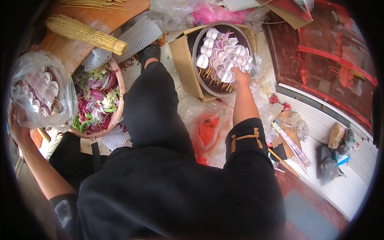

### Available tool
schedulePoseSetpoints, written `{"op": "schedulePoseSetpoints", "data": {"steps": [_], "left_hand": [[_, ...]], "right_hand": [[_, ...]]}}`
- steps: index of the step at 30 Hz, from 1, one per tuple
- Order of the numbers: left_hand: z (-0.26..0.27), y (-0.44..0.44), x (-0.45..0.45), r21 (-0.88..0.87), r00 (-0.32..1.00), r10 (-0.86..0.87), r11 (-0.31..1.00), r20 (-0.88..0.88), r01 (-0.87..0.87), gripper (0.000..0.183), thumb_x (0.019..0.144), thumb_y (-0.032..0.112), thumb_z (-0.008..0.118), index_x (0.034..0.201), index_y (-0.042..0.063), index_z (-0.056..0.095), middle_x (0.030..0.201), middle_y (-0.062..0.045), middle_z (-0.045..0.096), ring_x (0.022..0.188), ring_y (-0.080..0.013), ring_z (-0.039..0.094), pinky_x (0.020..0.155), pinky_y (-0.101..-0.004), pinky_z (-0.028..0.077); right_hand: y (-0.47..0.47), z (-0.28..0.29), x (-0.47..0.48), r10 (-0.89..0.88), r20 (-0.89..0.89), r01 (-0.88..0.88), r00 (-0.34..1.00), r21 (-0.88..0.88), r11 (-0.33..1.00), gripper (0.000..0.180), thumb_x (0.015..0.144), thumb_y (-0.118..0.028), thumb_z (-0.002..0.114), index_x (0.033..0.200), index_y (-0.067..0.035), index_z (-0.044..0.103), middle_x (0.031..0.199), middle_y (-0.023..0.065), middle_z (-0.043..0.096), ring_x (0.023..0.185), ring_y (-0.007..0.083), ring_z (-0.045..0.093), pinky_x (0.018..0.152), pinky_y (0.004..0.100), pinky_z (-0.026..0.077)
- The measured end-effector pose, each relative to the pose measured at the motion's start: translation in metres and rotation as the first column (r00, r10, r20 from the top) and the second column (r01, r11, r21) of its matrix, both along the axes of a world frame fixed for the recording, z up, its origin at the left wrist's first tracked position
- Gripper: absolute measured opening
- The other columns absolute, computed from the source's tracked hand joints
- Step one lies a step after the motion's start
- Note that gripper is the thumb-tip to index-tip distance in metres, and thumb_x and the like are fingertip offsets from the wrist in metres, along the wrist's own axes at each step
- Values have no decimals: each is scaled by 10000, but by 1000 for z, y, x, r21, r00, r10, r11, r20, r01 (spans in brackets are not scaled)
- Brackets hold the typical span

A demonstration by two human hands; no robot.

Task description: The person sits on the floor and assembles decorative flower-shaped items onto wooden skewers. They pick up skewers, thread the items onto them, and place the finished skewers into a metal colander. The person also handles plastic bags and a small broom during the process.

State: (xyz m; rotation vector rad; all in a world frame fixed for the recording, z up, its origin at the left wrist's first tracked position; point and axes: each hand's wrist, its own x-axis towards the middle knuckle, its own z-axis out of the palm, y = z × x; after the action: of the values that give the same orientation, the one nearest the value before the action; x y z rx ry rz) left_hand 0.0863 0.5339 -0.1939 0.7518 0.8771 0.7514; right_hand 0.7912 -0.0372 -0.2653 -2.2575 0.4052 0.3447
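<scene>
My right hand (241, 77) reaches over the near right rim of a round metal pan (196, 45), its fingers at the onion-like slices on wooden skewers (225, 57); whether they grip one is hidden. The pan rests on an open cardboard box (181, 60). At the far left, my left hand (19, 126) holds the side of a clear plastic bag (64, 117) with more skewered slices (46, 87) in it. Beside that bag stands a round tub (120, 87) of purple peelings and leafy scraps (97, 96).
A straw whisk broom (87, 34) lies on the wooden table (132, 12), near thin bamboo sticks (96, 3). White foam netting (139, 37) lies beside my foot. Plastic bags, one with red print (207, 129), cover the floor between my leg and right arm. Small bags (328, 165) lie on a white ribbed panel (357, 159).
</scene>
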Motion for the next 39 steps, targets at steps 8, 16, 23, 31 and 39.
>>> {"op": "schedulePoseSetpoints", "data": {"steps": [8, 16, 23, 31, 39], "left_hand": [[16, -20, 37, 1, 990, 138, 990, -8, -138, 156, 970, 142, 455, 931, 36, 562, 762, -2, 482, 674, -98, 429, 651, -261, 374], [-27, -10, -13, 218, 996, 53, 974, 76, -68, 307, 870, -62, 521, 1171, -22, 566, 861, 23, 551, 720, -61, 523, 621, -165, 442], [62, -85, 89, 284, 904, 403, 891, -141, -354, 203, 821, 111, 624, 1014, 47, 630, 732, 42, 570, 561, -60, 489, 472, -201, 376], [97, -113, 79, 240, 844, 495, 862, -208, -447, 248, 829, 73, 595, 1070, 16, 600, 913, -63, 649, 771, -150, 625, 673, -282, 524], [95, -119, 64, 243, 873, 478, 863, -101, -444, 289, 810, 42, 596, 1097, 10, 600, 874, -37, 635, 732, -107, 592, 639, -237, 485]], "right_hand": [[-15, 26, -17, -57, -51, 65, 997, 165, 984, 734, 620, -64, 769, 1244, 103, 420, 1168, 212, 552, 1005, 299, 606, 795, 384, 529], [32, 76, -24, 344, 12, -335, 939, 266, 904, 594, 706, -156, 742, 1199, 39, 474, 1102, 156, 587, 958, 242, 598, 813, 356, 494], [167, 176, -114, 790, 73, -719, 609, 473, 510, 630, 719, -130, 713, 1270, 15, 442, 1118, 136, 585, 997, 216, 591, 856, 319, 483], [343, 203, -271, 990, 8, -728, -141, 677, -109, 756, 634, -229, 770, 1267, 34, 450, 1125, 142, 583, 1004, 215, 590, 888, 339, 468], [428, 146, -417, 977, -106, -799, -187, 595, -88, 747, 633, -236, 769, 1214, 103, 445, 1100, 211, 596, 944, 231, 629, 791, 318, 524]]}}
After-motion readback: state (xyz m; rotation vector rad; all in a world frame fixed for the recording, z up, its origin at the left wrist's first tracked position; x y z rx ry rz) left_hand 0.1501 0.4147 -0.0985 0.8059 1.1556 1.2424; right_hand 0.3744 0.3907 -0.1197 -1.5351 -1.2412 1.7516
